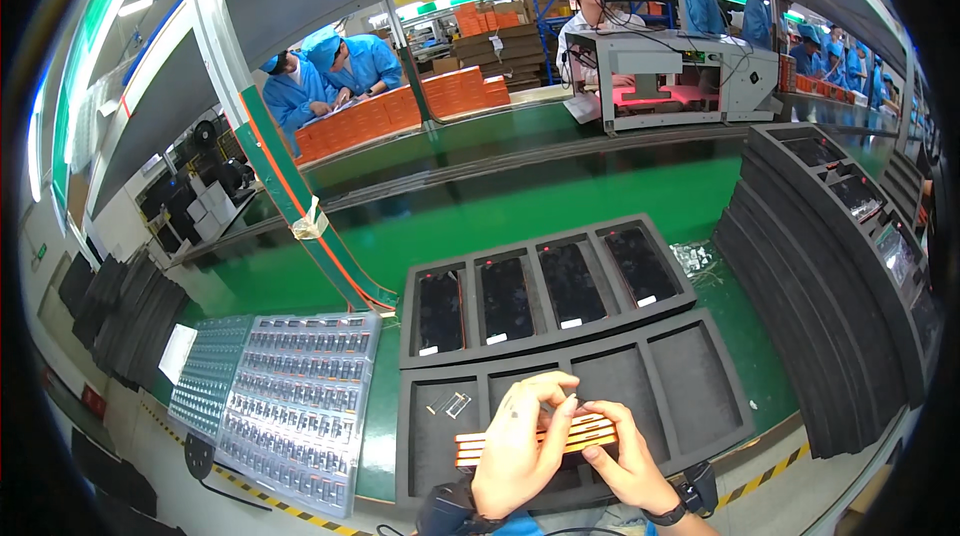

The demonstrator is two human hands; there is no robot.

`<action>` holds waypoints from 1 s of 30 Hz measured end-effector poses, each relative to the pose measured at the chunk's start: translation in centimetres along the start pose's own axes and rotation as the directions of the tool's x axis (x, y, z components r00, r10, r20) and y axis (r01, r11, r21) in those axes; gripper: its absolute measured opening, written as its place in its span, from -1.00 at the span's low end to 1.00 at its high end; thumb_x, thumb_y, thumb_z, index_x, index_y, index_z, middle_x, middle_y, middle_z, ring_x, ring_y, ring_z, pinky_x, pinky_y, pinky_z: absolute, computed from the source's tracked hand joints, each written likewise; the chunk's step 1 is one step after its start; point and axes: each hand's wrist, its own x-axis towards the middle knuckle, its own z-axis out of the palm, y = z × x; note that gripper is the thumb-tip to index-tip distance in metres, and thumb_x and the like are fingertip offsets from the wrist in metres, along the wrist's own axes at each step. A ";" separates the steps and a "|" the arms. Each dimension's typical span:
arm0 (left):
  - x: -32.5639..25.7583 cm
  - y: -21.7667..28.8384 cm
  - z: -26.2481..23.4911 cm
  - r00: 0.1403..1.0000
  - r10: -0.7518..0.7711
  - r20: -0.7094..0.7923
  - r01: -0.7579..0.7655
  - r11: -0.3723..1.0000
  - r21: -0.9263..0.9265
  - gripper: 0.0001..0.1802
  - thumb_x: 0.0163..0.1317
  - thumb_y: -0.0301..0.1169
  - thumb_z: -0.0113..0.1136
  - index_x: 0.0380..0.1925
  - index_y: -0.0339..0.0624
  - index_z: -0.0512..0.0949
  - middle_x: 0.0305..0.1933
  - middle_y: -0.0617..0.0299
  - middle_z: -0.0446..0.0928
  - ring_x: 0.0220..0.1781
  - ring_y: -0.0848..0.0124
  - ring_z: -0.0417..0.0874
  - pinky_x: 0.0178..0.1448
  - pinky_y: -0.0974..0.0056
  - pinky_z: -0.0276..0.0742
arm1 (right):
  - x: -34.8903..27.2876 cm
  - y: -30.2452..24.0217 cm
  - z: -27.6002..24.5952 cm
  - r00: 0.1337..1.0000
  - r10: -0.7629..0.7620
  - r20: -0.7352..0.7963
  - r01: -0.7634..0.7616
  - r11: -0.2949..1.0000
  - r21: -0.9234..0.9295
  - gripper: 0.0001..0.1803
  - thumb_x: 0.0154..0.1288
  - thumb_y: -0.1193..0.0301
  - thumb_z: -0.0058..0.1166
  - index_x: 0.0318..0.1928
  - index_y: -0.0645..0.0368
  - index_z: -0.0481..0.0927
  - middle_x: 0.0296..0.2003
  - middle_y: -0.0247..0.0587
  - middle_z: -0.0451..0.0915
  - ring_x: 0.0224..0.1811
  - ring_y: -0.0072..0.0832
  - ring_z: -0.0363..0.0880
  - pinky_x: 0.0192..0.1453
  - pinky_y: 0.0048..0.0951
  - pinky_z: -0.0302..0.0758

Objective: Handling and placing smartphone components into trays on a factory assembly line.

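Head view, looking down at the near edge of the green bench [560, 206]. Both hands are working together over the near black foam tray [700, 376]. The left hand [515, 451] and right hand [625, 461] share a small stack of thin orange-edged strips [590, 433], held level just above the tray's middle pockets. The left fingers [545, 394] are closed in a pinch on the stack's top edge; the right fingers [628, 426] are clamped around its right end, thumb underneath.

A tiny loose part [452, 404] lies in the tray's left pocket, well apart from the hands. Just behind, the far foam tray [520, 336] carries four dark phones [573, 283], one per pocket, each flat and upright in its slot.

To handle this well, the person would likely want the right hand steadying the stack while the left pinch peels off a single strip, keeping it flat so the edges do not bend.

At the bench's left edge sits a clear blister tray of small parts [300, 396]; at the right edge, a tall stack of foam trays [800, 336]. Workers in blue coats [350, 66] stand at the far side.
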 end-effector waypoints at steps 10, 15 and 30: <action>0.0 -1.4 0.2 0.932 -0.265 0.247 0.359 0.767 -0.532 -0.92 0.44 -0.57 0.04 -0.21 -0.27 0.34 -0.13 -0.02 0.60 -0.22 0.56 0.58 -0.10 0.43 0.58 | 0.0 0.4 0.0 1.000 -0.001 0.007 0.001 0.999 -0.040 -0.39 0.43 0.17 0.12 0.31 0.24 0.25 0.19 -0.02 0.38 0.22 -0.27 0.44 0.31 -0.30 0.36; -0.2 -0.1 0.0 0.862 -0.433 0.262 0.503 0.792 -0.345 -0.79 0.39 -0.55 0.14 -0.01 -0.31 0.49 -0.12 0.02 0.66 0.02 0.40 0.69 -0.03 0.28 0.67 | -0.1 0.5 -0.1 1.000 0.003 0.010 -0.003 0.999 -0.033 -0.38 0.43 0.17 0.13 0.30 0.25 0.25 0.19 -0.01 0.38 0.21 -0.27 0.45 0.30 -0.29 0.37; -1.7 -1.9 0.4 0.956 0.265 0.125 -0.291 0.904 0.312 -0.75 0.08 -0.52 0.35 -0.18 -0.13 0.64 -0.14 0.33 0.68 -0.39 0.39 0.62 -0.28 0.34 0.59 | 0.1 -0.2 0.2 1.000 0.008 -0.011 -0.008 1.000 -0.013 -0.38 0.42 0.21 0.14 0.33 0.27 0.27 0.20 -0.05 0.40 0.22 -0.31 0.43 0.31 -0.35 0.34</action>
